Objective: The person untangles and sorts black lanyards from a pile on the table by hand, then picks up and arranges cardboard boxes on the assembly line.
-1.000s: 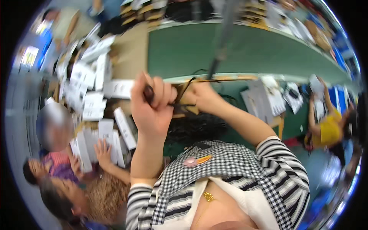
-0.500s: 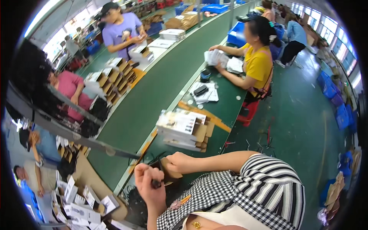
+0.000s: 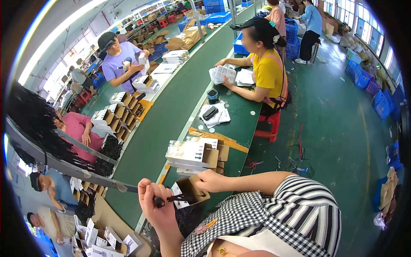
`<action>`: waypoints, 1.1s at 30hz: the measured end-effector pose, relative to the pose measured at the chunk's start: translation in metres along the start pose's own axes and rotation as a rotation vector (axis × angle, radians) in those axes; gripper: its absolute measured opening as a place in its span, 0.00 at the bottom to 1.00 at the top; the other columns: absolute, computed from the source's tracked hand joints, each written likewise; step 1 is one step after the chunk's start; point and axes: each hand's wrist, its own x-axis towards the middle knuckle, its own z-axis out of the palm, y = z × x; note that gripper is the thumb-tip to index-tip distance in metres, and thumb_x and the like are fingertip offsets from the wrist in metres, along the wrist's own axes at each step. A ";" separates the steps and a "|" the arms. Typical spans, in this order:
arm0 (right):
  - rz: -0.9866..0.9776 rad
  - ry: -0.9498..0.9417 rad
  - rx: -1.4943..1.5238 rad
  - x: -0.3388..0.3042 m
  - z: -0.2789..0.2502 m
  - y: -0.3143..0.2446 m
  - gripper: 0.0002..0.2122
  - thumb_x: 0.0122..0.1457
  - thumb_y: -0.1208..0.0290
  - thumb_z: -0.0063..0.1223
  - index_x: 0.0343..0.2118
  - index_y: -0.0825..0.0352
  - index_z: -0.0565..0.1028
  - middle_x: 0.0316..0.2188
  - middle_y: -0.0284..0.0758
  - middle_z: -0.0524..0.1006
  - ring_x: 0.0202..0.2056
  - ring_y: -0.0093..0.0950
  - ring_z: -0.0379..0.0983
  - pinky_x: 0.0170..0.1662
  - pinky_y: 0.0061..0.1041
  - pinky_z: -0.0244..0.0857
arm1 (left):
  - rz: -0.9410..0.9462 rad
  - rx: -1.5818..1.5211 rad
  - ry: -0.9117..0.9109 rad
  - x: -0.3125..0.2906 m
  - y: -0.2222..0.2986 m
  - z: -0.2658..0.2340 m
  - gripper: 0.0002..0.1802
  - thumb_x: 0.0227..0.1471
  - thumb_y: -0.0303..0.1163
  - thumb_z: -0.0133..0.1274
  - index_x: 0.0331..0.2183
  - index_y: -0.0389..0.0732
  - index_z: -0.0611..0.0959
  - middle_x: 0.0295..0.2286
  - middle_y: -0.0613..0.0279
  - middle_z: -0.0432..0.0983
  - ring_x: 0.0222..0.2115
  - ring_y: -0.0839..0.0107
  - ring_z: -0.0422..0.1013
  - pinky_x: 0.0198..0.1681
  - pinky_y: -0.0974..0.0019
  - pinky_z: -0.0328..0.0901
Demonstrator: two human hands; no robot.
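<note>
Small open box (image 3: 187,186) is in front of you, just below the stacked boxes in the view, with its brown inside facing you and a white printed face on its left. Your right hand (image 3: 209,180) is closed on the box's upper right edge, fingers curled in. Your left hand (image 3: 156,200) is closed around a black cable (image 3: 177,198); its dark rounded end (image 3: 159,202) sticks out of your fist, and the cable runs across to the mouth of the box. How far it reaches inside is hard to tell. Dark, tangled cords (image 3: 188,219) lie below the box, partly hidden by your arm and apron.

Ahead of you on the green table (image 3: 236,122) sit the stacked boxes (image 3: 188,153), white with brown open ends. Farther along lie white papers (image 3: 220,115) with a black case (image 3: 210,113) on top, near a dark round container (image 3: 212,96). Beyond, a co-worker in a yellow shirt (image 3: 267,75) holds a bundle of printed sheets (image 3: 223,74).
</note>
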 end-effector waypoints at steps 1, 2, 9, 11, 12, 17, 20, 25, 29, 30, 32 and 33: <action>0.015 0.012 0.015 -0.006 0.000 -0.006 0.13 0.51 0.68 0.46 0.21 0.77 0.68 0.18 0.51 0.71 0.20 0.32 0.69 0.24 0.33 0.62 | 0.060 0.114 0.049 -0.002 0.000 -0.006 0.05 0.56 0.26 0.40 0.36 0.38 0.68 0.14 0.72 0.51 0.14 0.83 0.49 0.19 0.75 0.46; 0.006 0.003 0.035 -0.011 0.002 -0.011 0.13 0.51 0.68 0.47 0.24 0.77 0.69 0.19 0.50 0.71 0.20 0.29 0.68 0.24 0.31 0.62 | 0.124 0.163 0.112 -0.003 -0.003 -0.011 0.04 0.55 0.23 0.42 0.36 0.37 0.68 0.15 0.69 0.58 0.15 0.82 0.52 0.19 0.76 0.47; 0.188 -0.119 0.264 -0.028 0.017 -0.055 0.12 0.52 0.67 0.48 0.27 0.74 0.72 0.20 0.38 0.74 0.23 0.23 0.69 0.26 0.25 0.63 | 0.101 1.190 -0.175 -0.044 -0.025 -0.043 0.04 0.50 0.23 0.50 0.31 0.37 0.75 0.23 0.65 0.70 0.23 0.77 0.66 0.26 0.75 0.60; 0.092 -0.032 0.349 -0.029 0.029 -0.051 0.12 0.50 0.68 0.48 0.24 0.77 0.71 0.18 0.42 0.73 0.20 0.27 0.69 0.24 0.28 0.64 | 0.302 1.437 -0.316 -0.046 -0.023 -0.054 0.05 0.46 0.21 0.52 0.31 0.35 0.76 0.24 0.62 0.72 0.26 0.69 0.69 0.33 0.68 0.62; 0.122 -0.033 0.303 -0.029 0.031 -0.053 0.11 0.51 0.69 0.47 0.24 0.76 0.71 0.18 0.41 0.73 0.21 0.25 0.69 0.25 0.27 0.64 | 0.308 1.509 -0.349 -0.048 -0.016 -0.054 0.09 0.43 0.22 0.53 0.32 0.35 0.76 0.28 0.57 0.72 0.33 0.61 0.68 0.41 0.63 0.60; 0.150 0.047 0.302 -0.021 0.035 -0.044 0.11 0.52 0.69 0.47 0.29 0.75 0.72 0.20 0.39 0.74 0.24 0.22 0.69 0.28 0.26 0.64 | 0.488 1.535 0.012 -0.050 -0.010 -0.071 0.21 0.45 0.32 0.57 0.41 0.34 0.71 0.41 0.51 0.67 0.46 0.58 0.61 0.49 0.60 0.56; 0.065 0.222 0.451 -0.003 0.034 -0.039 0.12 0.53 0.68 0.46 0.31 0.75 0.70 0.24 0.43 0.74 0.27 0.25 0.70 0.31 0.27 0.64 | 0.384 1.406 0.208 -0.045 -0.036 -0.099 0.26 0.48 0.36 0.56 0.45 0.34 0.67 0.43 0.54 0.66 0.48 0.60 0.58 0.51 0.59 0.54; -0.019 0.145 0.328 0.030 0.047 -0.032 0.13 0.53 0.69 0.47 0.36 0.75 0.67 0.27 0.48 0.74 0.30 0.35 0.72 0.34 0.31 0.64 | -0.173 0.442 0.525 -0.022 -0.058 -0.133 0.22 0.53 0.33 0.51 0.48 0.36 0.65 0.44 0.58 0.66 0.43 0.69 0.65 0.43 0.68 0.63; -0.124 0.183 0.239 0.063 0.056 0.011 0.12 0.52 0.69 0.48 0.34 0.73 0.67 0.23 0.46 0.72 0.26 0.37 0.71 0.30 0.32 0.63 | -0.314 0.270 0.611 0.003 -0.078 -0.133 0.21 0.51 0.28 0.50 0.48 0.43 0.66 0.38 0.62 0.70 0.33 0.70 0.72 0.26 0.72 0.68; -0.071 0.116 0.257 0.069 0.051 0.015 0.13 0.52 0.68 0.49 0.35 0.73 0.68 0.24 0.45 0.73 0.26 0.35 0.71 0.30 0.32 0.64 | -0.307 0.266 0.640 0.009 -0.088 -0.142 0.21 0.50 0.25 0.48 0.48 0.44 0.66 0.38 0.63 0.71 0.32 0.70 0.72 0.24 0.71 0.68; 0.103 -0.055 0.395 0.084 0.031 0.026 0.15 0.52 0.67 0.51 0.38 0.73 0.68 0.24 0.41 0.74 0.26 0.32 0.72 0.30 0.31 0.65 | -0.311 0.274 0.665 0.030 -0.100 -0.145 0.23 0.47 0.20 0.44 0.48 0.43 0.66 0.37 0.62 0.71 0.32 0.70 0.72 0.23 0.72 0.68; 0.226 -0.165 0.511 0.092 0.024 0.029 0.16 0.52 0.67 0.51 0.40 0.73 0.68 0.24 0.39 0.74 0.26 0.31 0.72 0.30 0.31 0.66 | -0.317 0.286 0.664 0.040 -0.099 -0.145 0.24 0.46 0.18 0.42 0.48 0.43 0.65 0.38 0.62 0.70 0.33 0.70 0.72 0.24 0.72 0.67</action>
